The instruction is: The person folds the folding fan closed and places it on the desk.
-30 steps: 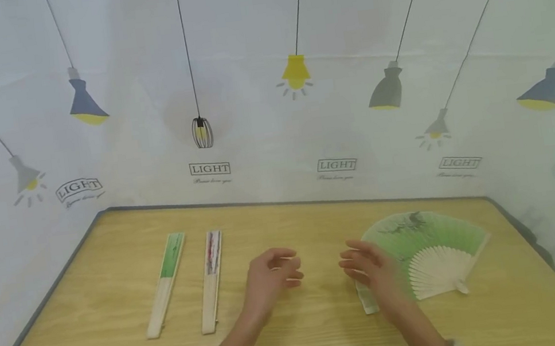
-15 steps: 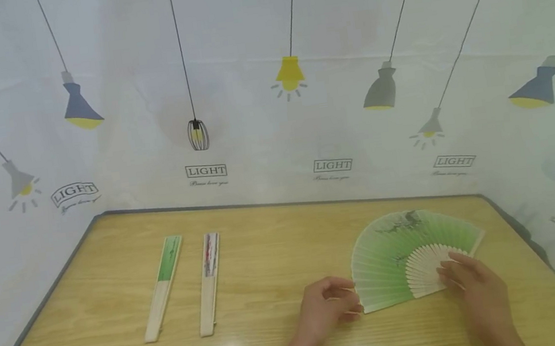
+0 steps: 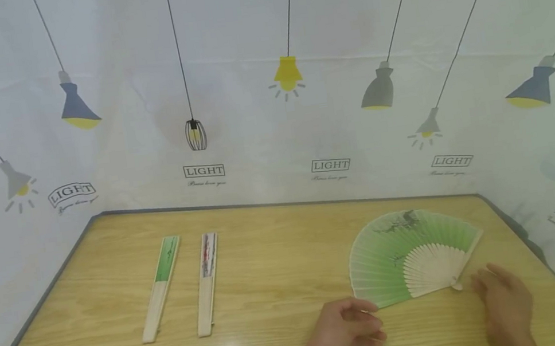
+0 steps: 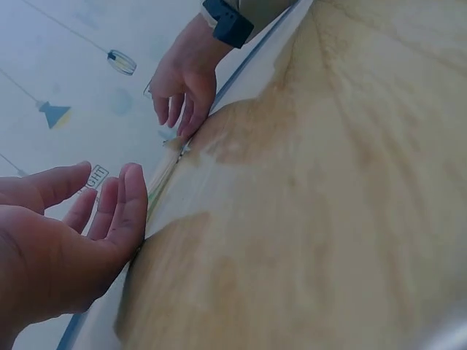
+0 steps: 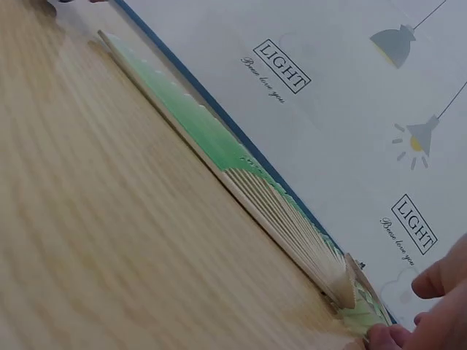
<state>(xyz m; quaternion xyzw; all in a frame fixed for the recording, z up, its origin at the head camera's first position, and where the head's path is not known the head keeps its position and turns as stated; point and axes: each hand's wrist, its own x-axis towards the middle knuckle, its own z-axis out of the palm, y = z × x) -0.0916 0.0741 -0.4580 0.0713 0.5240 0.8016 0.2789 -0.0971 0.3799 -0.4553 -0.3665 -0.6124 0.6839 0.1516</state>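
Observation:
A green folding fan (image 3: 387, 257) lies spread on the table, its pale wooden ribs meeting at a pivot on the lower right. My left hand (image 3: 346, 329) is by the fan's lower left corner with fingers loosely bent and nothing in them; whether it touches the edge I cannot tell. Just right of the pivot, my right hand (image 3: 507, 303) hovers or rests near the tabletop, holding nothing. The left wrist view shows the left hand (image 4: 80, 240) with fingers relaxed. Seen edge-on in the right wrist view, the fan (image 5: 197, 131) runs towards the right hand's fingers (image 5: 430, 281).
Two folded fans lie on the left of the wooden table (image 3: 277, 254): one with green cloth (image 3: 162, 288), one with a white and red pattern (image 3: 207, 285). White sheeting printed with lamps (image 3: 249, 113) stands along the table's back and sides.
Both hands came rightward from mid-table to the spread fan. My right hand then touched its ribs and has since moved off to the right. The left hand sank slightly nearer me.

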